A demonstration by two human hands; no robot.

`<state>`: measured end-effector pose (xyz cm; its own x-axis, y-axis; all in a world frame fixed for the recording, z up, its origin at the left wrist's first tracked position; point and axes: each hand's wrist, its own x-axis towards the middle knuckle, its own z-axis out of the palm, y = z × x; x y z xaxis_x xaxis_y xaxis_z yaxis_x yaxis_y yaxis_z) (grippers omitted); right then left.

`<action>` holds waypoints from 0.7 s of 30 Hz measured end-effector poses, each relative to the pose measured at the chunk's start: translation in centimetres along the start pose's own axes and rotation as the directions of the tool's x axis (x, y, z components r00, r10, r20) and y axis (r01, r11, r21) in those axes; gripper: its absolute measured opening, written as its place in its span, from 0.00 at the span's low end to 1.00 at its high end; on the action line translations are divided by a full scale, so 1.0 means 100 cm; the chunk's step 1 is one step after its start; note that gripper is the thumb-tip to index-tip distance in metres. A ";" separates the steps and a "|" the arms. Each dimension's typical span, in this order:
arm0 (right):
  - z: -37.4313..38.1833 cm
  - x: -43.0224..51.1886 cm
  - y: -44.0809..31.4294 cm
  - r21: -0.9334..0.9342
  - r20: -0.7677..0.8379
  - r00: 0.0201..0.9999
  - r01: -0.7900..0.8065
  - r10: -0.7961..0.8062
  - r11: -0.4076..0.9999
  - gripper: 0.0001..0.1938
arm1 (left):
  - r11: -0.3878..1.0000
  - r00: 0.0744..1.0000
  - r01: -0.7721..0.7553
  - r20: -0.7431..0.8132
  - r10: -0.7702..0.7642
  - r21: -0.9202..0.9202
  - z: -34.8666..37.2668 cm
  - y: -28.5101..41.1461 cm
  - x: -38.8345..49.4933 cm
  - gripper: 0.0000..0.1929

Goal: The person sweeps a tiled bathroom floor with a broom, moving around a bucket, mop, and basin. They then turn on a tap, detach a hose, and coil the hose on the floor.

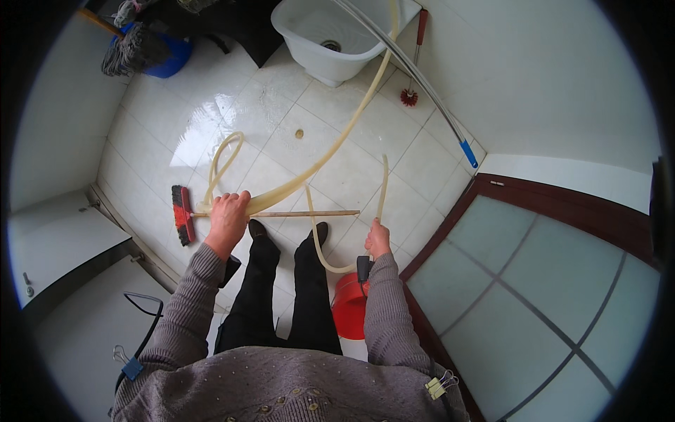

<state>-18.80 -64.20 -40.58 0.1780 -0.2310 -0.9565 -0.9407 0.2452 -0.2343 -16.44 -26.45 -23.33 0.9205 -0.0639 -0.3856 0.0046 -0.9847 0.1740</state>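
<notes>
My left hand [228,220] grips a yellowish translucent rubber hose [321,158], which runs up from it over the rim of a white mop sink [337,31]. Beyond that fist, a loop of the hose hangs to the left. Closer to the door, my right hand [378,240] is closed around the hose near its free end, which points up and away from me. A slack length sags between both hands. Beneath them a push broom [182,215] with red and black bristles lies on the floor, its wooden handle passing under my left hand.
Wet white tiles [253,100] surround a small floor drain [299,134]. A red bucket [349,306] stands by my right leg. A steel pole [422,79] and a red toilet brush [409,97] lean at right. String mops [138,48] rest over a blue bucket [176,55]. A framed glass door [527,285] is right.
</notes>
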 end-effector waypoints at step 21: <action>0.097 -0.006 -0.017 -0.223 0.133 0.985 0.136 -0.108 0.965 0.18 | 1.000 0.999 0.007 -0.048 -0.008 -0.019 -0.008 -0.018 -0.010 0.07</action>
<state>-14.49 -55.39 -41.31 0.3155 -0.1291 -0.9401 -0.9482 -0.0049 -0.3176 -17.02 -24.49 -22.56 0.9380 -0.0482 -0.3432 0.0184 -0.9820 0.1882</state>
